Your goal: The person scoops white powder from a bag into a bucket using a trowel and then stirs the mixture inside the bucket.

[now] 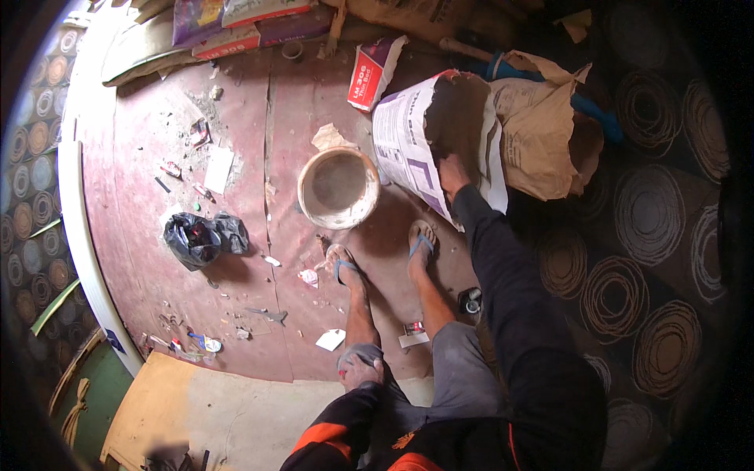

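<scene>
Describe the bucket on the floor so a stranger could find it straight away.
Start at the big torn paper sack standing open on the reddish floor, where the right hand reaches into its mouth. Just to the left of the sack, ahead of the sandalled feet, sits the bucket. It is the only round open container there, pale and dusty inside.

Right hand: fingertips dip past the torn rim of the open paper sack, so the grip itself can't be read.
Sack interior: dark, contents impossible to make out.
Left hand: resting on the knee, fingers curled under and out of sight.
Black plastic bag: knotted and crumpled, whatever's inside is hidden.
Small litter by the white edge: too tiny to identify.
Stacked bags up top: cut off by the frame's edge.
Bottom-left corner: blurred, dark objects unreadable.
</scene>
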`<state>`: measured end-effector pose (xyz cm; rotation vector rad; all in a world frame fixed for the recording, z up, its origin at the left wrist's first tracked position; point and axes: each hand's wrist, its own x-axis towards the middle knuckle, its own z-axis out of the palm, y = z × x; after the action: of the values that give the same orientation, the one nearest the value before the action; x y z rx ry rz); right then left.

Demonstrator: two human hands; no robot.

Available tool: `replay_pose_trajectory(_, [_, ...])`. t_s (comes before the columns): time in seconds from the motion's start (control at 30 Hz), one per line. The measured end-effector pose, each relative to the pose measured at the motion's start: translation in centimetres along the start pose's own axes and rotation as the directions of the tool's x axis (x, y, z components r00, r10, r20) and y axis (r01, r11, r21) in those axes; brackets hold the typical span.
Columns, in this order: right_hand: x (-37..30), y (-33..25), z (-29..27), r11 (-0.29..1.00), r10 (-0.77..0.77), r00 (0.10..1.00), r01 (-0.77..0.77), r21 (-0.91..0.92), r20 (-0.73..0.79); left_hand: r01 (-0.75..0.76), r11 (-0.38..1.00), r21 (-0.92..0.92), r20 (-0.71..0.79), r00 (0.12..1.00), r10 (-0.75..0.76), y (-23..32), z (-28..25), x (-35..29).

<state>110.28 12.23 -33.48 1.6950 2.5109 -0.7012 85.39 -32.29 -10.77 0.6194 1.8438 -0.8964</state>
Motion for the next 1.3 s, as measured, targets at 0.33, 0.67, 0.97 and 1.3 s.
replay_pose_trajectory(0.33, [1.0, -1.9, -2.2, 0.85, 0.362, 0.932, -0.339, 0.403, 0.022, 0.0, 1.0, 0.002, -0.039, 0.999, 0.0, 0.3, 1.5, 0.1])
replay_pose_trajectory(0.67, [-2.4, -6.2, -8.2, 0.627, 0.506, 0.862, -0.388, 0.675, 0.026, 0.018, 0.995, 0.098, -0.04, 0.999, -0.014, 0.6, 2.5, 0.0])
replay_pose_trajectory(0.97, [-7.6, -8.5, -15.4, 0.111, 0.497, 0.737, -0.577, 0.809, 0.457, 0.028, 0.999, 0.028, -0.016, 0.999, -0.027, 1.0, 2.1, -0.8])
replay_pose_trajectory(1.3, [-11.9, -8.2, -18.9, 0.065, 0.494, 0.746, -0.544, 0.836, 0.447, -0.021, 1.0, 0.003, -0.024, 0.999, 0.021, 0.4, 2.1, -1.0])
